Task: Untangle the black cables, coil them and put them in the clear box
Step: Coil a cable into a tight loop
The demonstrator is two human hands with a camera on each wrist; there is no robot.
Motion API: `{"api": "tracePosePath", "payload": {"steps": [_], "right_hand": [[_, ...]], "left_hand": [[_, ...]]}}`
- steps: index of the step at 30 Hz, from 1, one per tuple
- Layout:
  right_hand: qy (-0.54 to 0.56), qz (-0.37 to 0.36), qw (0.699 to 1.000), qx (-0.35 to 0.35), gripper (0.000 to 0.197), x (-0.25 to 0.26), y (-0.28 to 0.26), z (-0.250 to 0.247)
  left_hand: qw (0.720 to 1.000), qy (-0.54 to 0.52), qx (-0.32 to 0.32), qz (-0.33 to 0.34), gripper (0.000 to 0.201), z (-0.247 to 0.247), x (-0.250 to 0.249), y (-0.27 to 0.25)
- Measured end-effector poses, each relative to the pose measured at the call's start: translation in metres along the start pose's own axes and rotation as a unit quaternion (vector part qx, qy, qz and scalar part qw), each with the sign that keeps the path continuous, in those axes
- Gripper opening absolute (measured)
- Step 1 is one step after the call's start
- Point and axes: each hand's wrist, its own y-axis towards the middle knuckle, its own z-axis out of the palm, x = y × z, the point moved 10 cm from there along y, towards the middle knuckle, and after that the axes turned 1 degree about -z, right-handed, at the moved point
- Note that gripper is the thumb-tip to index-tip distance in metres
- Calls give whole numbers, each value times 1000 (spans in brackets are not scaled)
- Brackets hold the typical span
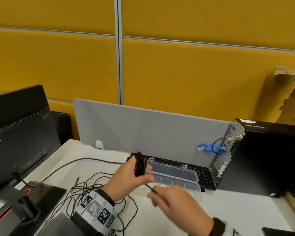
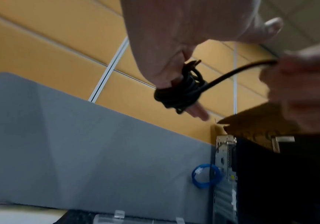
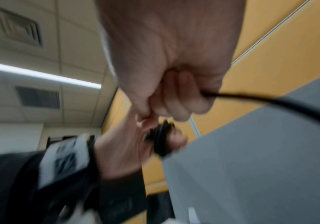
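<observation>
My left hand (image 1: 131, 176) is raised over the white desk and holds a coil of black cable (image 1: 140, 165) wound round its fingers. In the left wrist view the coil (image 2: 178, 94) circles the fingers and one fingertip pokes out past it. From the coil a short strand (image 1: 150, 187) runs to my right hand (image 1: 170, 200), which pinches it in curled fingers (image 3: 174, 106). The clear box (image 1: 198, 188) stands just behind both hands, its lid (image 1: 175, 171) folded open at the back. A loose tangle of black cables (image 1: 92, 188) lies on the desk under my left wrist.
The back of a monitor (image 1: 19, 133) and its stand (image 1: 41, 189) fill the left. A black computer tower (image 1: 271, 154) stands at the right with a blue cable loop (image 1: 211, 148) at its rear. A keyboard (image 1: 204, 176) and a grey divider (image 1: 152, 130) lie behind the box.
</observation>
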Motion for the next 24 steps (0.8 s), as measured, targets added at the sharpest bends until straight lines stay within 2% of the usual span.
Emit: {"api": "tracePosePath", "payload": {"steps": [2, 4, 5, 8, 12, 14, 16, 18, 19, 21, 23, 24], "right_hand": [[-22, -14, 992, -127, 49, -9, 2, -43], [-3, -16, 983, -184, 47, -24, 7, -63], [13, -16, 980, -196, 42, -29, 9, -65], [82, -49, 979, -178, 25, -31, 17, -57], [164, -44, 968, -186, 29, -45, 21, -59], [156, -28, 978, -133, 39, -49, 25, -45], [96, -11, 994, -43, 50, -43, 28, -18], [34, -4, 999, 24, 48, -32, 24, 4], [14, -3, 999, 44, 45, -25, 20, 12], [-29, -18, 998, 59, 47, -7, 11, 18], [-61, -33, 998, 15, 54, 1, 4, 2], [-78, -30, 996, -29, 58, 2, 2, -14]], "left_hand": [[995, 69, 69, -15, 49, 16, 8, -5], [989, 72, 127, -17, 21, 30, 6, -10], [987, 58, 151, -13, 15, 37, 1, -12], [977, 7, 214, -20, 13, 47, -9, -17], [958, -131, 254, -14, 20, 49, -25, -25], [943, -245, 225, -1, 22, 46, -38, -23], [929, -345, 135, 4, 23, 36, -43, -12], [905, -425, 28, 0, 23, 20, -37, 1], [911, -412, -20, 13, 24, 9, -33, 6], [951, -296, -78, 46, 32, -9, -29, 12], [982, -164, -76, 50, 45, -14, -24, 14], [992, -99, -67, 50, 53, -14, -20, 14]]}}
